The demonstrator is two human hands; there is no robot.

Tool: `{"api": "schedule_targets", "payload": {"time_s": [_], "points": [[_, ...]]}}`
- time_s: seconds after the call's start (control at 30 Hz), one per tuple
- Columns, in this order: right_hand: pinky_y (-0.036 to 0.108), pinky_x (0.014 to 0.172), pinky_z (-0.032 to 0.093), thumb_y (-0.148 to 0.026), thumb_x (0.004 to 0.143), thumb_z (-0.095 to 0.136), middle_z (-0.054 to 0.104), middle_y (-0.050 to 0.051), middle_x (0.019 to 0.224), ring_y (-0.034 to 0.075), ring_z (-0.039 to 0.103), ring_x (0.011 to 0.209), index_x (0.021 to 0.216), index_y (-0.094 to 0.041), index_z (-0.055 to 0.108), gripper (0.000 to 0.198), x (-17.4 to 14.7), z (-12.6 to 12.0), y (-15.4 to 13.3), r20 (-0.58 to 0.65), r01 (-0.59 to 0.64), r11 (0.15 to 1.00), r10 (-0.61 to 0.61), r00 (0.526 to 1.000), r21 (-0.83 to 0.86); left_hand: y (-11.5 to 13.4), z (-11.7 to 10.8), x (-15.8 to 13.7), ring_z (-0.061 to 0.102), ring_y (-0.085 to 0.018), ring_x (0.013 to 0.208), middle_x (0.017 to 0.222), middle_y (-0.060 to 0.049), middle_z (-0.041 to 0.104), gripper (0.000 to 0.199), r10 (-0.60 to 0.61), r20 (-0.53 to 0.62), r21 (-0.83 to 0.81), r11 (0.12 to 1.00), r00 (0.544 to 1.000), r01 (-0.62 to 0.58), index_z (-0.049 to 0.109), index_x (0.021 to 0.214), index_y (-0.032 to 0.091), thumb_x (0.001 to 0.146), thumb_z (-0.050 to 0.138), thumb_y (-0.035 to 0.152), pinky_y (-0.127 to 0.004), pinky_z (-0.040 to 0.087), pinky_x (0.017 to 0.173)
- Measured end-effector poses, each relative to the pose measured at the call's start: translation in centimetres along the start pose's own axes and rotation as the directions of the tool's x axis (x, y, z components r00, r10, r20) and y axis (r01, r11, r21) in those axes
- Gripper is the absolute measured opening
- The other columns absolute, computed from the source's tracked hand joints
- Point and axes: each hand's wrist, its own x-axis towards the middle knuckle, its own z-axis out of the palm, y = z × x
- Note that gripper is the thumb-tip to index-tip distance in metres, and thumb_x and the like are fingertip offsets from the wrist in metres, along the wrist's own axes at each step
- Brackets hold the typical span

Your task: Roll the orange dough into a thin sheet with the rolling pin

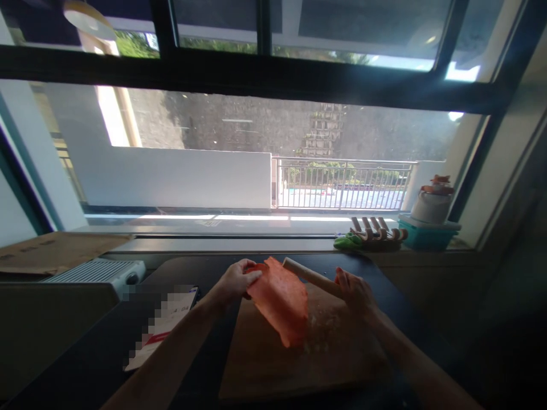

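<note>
A thin sheet of orange dough (pixel 280 300) hangs lifted above a wooden board (pixel 273 364) on a dark table. My left hand (pixel 236 281) pinches the sheet's upper left edge. My right hand (pixel 356 290) grips a wooden rolling pin (pixel 308 275), whose far end lies under the sheet's top edge. The lower tip of the dough droops toward the floury patch on the board.
A phone (pixel 164 327) lies left of the board. A white ribbed appliance (pixel 96 272) sits at the left. On the window sill stand a wooden rack (pixel 378 232), a green item (pixel 347 241) and a teal box (pixel 427 234) with a roll on it.
</note>
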Motion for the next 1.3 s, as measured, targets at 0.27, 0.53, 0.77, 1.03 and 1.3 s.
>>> {"api": "schedule_targets", "payload": {"time_s": [0.27, 0.53, 0.77, 1.03, 1.3], "points": [[0.027, 0.063, 0.035, -0.034, 0.099, 0.032, 0.068, 0.003, 0.072, 0.017, 0.062, 0.069, 0.076, -0.023, 0.06, 0.039, -1.1, -0.1, -1.3, 0.118, 0.253, 0.953, -0.235, 0.965, -0.166, -3.6, 0.5, -6.6, 0.066, -0.019, 0.061, 0.073, -0.002, 0.07, 0.074, -0.035, -0.071, -0.166, 0.986, 0.997, 0.023, 0.039, 0.131, 0.011, 0.068, 0.059, 0.044, -0.028, 0.05, 0.056], [0.031, 0.081, 0.035, -0.04, 0.098, 0.035, 0.063, 0.005, 0.107, 0.02, 0.056, 0.097, 0.107, -0.025, 0.06, 0.031, -1.6, 2.6, -11.4, 0.099, 0.311, 0.947, -0.304, 0.948, -0.076, -6.0, 1.5, -8.4, 0.064, -0.024, 0.094, 0.101, -0.009, 0.068, 0.038, 0.265, -0.225, 0.062, 0.964, 0.938, -0.257, 0.065, 0.107, 0.019, 0.075, 0.054, 0.035, -0.04, 0.052, 0.087], [0.032, 0.088, 0.033, -0.03, 0.097, 0.036, 0.063, 0.009, 0.106, 0.021, 0.054, 0.1, 0.097, -0.018, 0.065, 0.031, 3.7, 5.6, -13.5, -0.053, 0.185, 0.966, -0.198, 0.979, -0.18, -7.9, 2.7, -8.4, 0.049, -0.029, 0.121, 0.121, -0.011, 0.058, 0.047, 0.44, -0.212, 0.088, 0.898, 0.873, -0.431, 0.066, 0.111, 0.02, 0.066, 0.053, 0.016, -0.05, 0.039, 0.106], [0.033, 0.101, 0.027, -0.034, 0.099, 0.028, 0.059, 0.006, 0.118, 0.018, 0.048, 0.111, 0.107, -0.023, 0.062, 0.036, -2.9, 3.4, -12.3, -0.101, 0.333, 0.943, -0.334, 0.937, -0.025, -9.2, 3.2, -8.1, 0.043, -0.027, 0.129, 0.131, -0.01, 0.054, 0.063, 0.463, -0.207, 0.112, 0.887, 0.862, -0.449, 0.059, 0.122, 0.02, 0.061, 0.049, 0.007, -0.051, 0.033, 0.112], [0.043, 0.099, 0.03, -0.044, 0.095, 0.033, 0.052, 0.014, 0.131, 0.028, 0.043, 0.123, 0.124, -0.018, 0.056, 0.045, 2.9, 5.6, -13.9, 0.257, 0.085, 0.985, -0.044, 0.965, -0.148, -8.6, 3.2, -8.1, 0.046, -0.028, 0.126, 0.127, -0.012, 0.058, 0.061, 0.518, -0.21, 0.336, 0.835, 0.829, -0.436, 0.057, 0.127, 0.018, 0.067, 0.05, 0.008, -0.051, 0.038, 0.108]]}}
